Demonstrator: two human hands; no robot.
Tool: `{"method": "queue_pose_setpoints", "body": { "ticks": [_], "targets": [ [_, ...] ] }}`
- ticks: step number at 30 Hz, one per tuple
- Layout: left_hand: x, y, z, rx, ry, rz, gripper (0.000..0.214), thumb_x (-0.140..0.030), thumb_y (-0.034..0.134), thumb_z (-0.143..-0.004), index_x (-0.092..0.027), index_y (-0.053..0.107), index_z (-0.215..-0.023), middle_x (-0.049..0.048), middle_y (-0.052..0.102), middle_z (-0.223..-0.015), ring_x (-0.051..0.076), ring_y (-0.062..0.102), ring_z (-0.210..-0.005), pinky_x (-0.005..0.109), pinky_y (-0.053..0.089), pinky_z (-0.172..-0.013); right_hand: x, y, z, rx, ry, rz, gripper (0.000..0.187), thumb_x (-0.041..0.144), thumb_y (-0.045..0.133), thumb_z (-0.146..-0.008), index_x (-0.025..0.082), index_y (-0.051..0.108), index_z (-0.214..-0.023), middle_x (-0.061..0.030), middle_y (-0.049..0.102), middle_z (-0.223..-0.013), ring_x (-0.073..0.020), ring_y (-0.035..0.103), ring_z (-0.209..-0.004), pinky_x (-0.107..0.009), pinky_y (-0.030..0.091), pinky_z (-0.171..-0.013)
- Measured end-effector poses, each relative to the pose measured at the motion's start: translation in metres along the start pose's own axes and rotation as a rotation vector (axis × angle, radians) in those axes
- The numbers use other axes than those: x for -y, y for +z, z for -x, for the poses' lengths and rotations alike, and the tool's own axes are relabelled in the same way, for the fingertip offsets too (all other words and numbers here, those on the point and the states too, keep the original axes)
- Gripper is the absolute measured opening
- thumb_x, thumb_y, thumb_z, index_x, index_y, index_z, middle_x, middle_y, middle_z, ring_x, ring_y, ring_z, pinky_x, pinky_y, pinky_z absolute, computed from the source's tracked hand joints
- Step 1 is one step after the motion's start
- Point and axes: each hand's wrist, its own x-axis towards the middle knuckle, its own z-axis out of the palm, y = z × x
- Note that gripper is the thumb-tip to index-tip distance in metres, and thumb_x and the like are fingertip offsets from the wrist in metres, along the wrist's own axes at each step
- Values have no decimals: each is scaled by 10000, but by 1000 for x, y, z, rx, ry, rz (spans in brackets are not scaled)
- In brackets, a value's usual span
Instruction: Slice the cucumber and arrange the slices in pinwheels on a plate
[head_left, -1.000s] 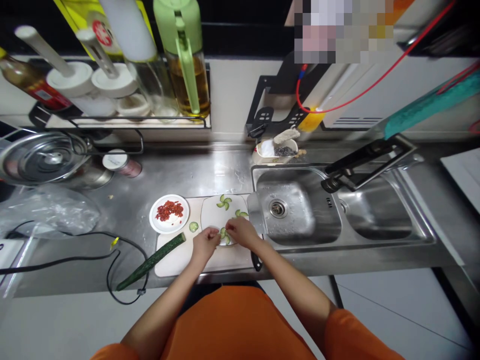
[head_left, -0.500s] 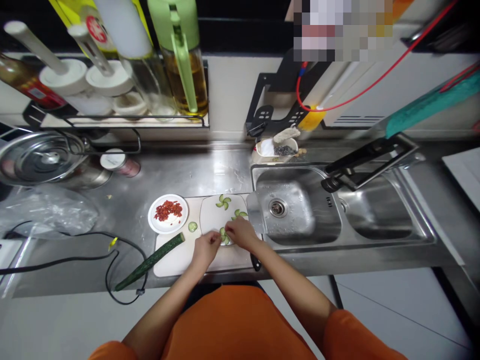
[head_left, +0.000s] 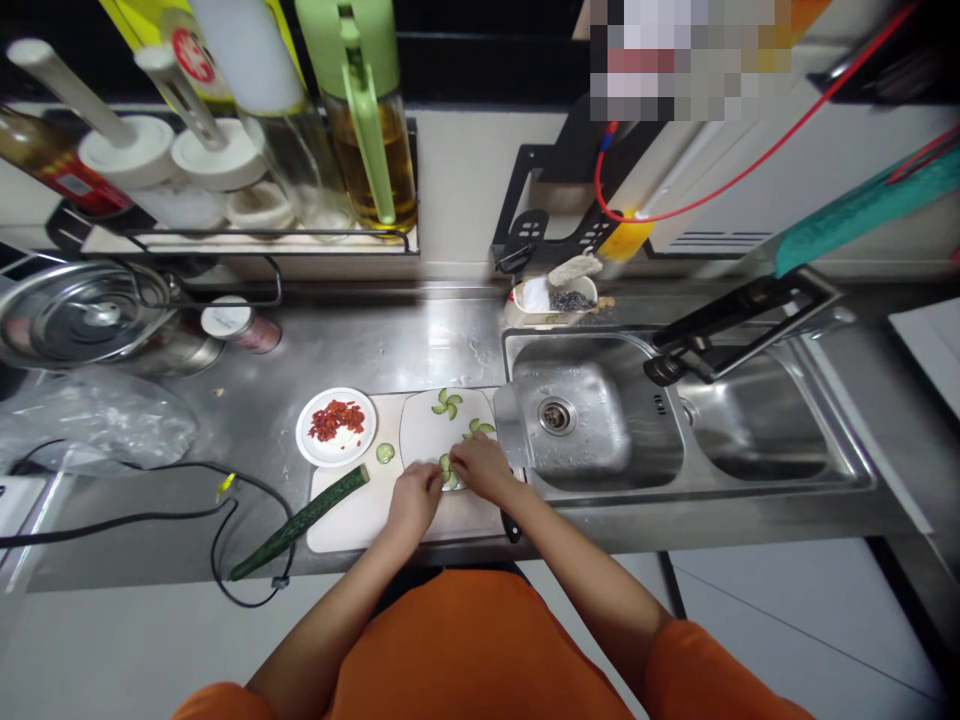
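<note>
A white square plate (head_left: 429,430) lies on the cutting board (head_left: 346,525). Green cucumber slices are fanned on it in pinwheels: one at the back (head_left: 447,404), one at the right (head_left: 478,428) partly behind my right hand, and one at the front (head_left: 448,472). My left hand (head_left: 415,502) is closed in a pinch at the front pinwheel's left side. From the right, my right hand (head_left: 480,468) pinches at the same slices. The fingertips hide exactly how each slice is gripped. Left of the plate lie a loose cucumber round (head_left: 385,453) and a cut cucumber (head_left: 304,522).
A white dish of chopped red pieces (head_left: 337,425) stands by the board's back left corner. Between plate and sink (head_left: 600,400) lies a cleaver (head_left: 514,425), its black handle toward me. A black cable (head_left: 247,480) and plastic bag (head_left: 97,420) are at the left.
My left hand has shifted very slightly at the front pinwheel. The right hand stays in nearly the same place, and the plate and other things have not moved.
</note>
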Motion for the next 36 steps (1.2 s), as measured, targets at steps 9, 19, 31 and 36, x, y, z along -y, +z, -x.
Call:
{"method": "queue_pose_setpoints", "body": {
  "ticks": [9,19,31,36],
  "targets": [
    [2,4,2,-22,19,23,178,-150,503,-810,-175,679,-805,53,604,-835,140,572,-788,257,440,-775,-2,6,1,-44,-21,27,218,299,452,-905,216,654,-899,-57,636,-928,-222,460,-977,-300,307,-713],
    [-2,-1,4,44,-13,-55,201,-196,484,-846,-206,683,-872,47,613,-888,141,576,-817,243,421,-737,-2,7,3,-62,-26,28,217,293,445,-915,211,645,-910,-63,631,-918,-224,460,-982,-298,314,-721],
    [0,-3,5,-12,43,-16,204,-211,486,-846,-203,689,-866,56,621,-879,147,587,-820,254,448,-770,-5,1,14,-105,-15,-14,220,264,463,-898,201,670,-856,-57,633,-884,-211,462,-952,-308,329,-775],
    [9,-25,5,-139,58,-32,217,-198,486,-828,-209,690,-903,60,631,-901,157,590,-831,263,460,-792,-10,3,24,-149,5,-42,195,245,485,-885,206,673,-854,-49,633,-863,-197,463,-926,-299,320,-788]
  ]
}}
